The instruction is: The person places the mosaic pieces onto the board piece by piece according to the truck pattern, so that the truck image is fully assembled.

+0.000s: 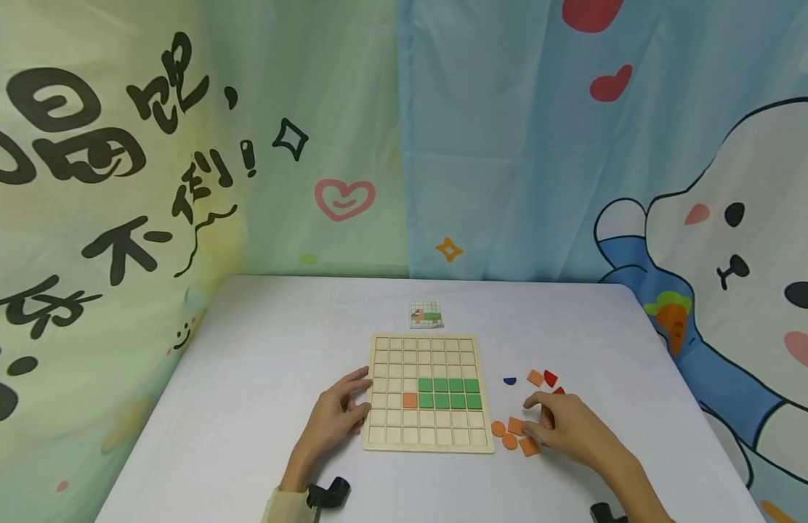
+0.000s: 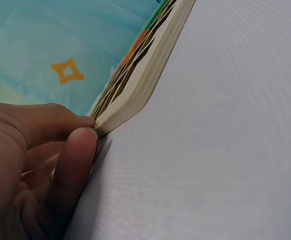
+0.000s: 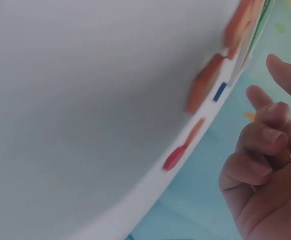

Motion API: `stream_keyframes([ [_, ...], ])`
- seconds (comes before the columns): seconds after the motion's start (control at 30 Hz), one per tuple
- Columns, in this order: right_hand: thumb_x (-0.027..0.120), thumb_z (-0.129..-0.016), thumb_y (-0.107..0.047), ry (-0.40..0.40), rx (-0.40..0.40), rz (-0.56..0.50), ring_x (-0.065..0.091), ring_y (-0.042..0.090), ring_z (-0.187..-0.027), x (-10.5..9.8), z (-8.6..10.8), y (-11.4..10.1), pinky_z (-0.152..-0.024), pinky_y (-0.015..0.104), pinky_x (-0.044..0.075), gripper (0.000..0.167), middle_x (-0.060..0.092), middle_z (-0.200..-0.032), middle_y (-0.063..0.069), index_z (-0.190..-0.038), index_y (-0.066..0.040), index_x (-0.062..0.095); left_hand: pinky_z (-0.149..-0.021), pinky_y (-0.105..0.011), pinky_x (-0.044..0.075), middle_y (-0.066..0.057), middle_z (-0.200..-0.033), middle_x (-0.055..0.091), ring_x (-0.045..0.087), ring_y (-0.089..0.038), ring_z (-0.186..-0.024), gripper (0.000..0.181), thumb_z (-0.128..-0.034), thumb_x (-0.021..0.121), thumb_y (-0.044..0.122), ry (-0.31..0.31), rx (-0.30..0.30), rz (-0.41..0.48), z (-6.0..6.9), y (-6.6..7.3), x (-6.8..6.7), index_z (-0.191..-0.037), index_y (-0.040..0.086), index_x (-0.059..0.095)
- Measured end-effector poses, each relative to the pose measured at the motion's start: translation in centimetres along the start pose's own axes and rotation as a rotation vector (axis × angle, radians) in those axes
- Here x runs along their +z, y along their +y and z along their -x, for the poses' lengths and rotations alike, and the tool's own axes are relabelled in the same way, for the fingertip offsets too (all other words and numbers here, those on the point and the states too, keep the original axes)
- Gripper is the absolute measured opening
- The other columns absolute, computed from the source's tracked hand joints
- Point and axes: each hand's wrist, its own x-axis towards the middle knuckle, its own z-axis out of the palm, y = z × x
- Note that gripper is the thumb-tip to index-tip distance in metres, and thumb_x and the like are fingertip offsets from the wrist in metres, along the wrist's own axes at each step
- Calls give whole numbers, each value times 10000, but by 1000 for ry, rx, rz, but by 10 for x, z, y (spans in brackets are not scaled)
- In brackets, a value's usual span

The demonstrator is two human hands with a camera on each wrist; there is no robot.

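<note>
A wooden grid board (image 1: 429,439) lies on the table with two rows of green squares (image 1: 450,393) and one orange square (image 1: 410,400) at the left of the lower row. My left hand (image 1: 335,418) rests at the board's left edge; in the left wrist view its fingertips (image 2: 88,126) touch the board's corner (image 2: 120,112). My right hand (image 1: 570,428) hovers by the loose orange pieces (image 1: 516,426) right of the board, fingers bent and parted. In the right wrist view the right hand (image 3: 270,150) holds nothing, and its thumb and index finger stand apart.
A small picture card (image 1: 426,314) lies behind the board. Right of the board are a blue piece (image 1: 510,380), an orange square (image 1: 535,378), red pieces (image 1: 551,378) and orange discs (image 1: 498,428). A printed curtain (image 1: 325,145) hangs behind the white table (image 1: 247,363).
</note>
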Motion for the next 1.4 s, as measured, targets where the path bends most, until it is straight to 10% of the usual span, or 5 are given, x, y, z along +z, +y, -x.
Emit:
stream_keyframes([
  [1.4, 845, -890, -213, -36, 144, -10, 484, 143, -694, 1, 27, 37, -596, 234, 351, 280, 501, -693, -11, -1120, -86, 747, -498, -185, 466, -117, -1622, 531, 607, -86, -537, 474, -933, 748, 2, -6, 2, 13, 0, 0, 0, -1400, -3, 664],
])
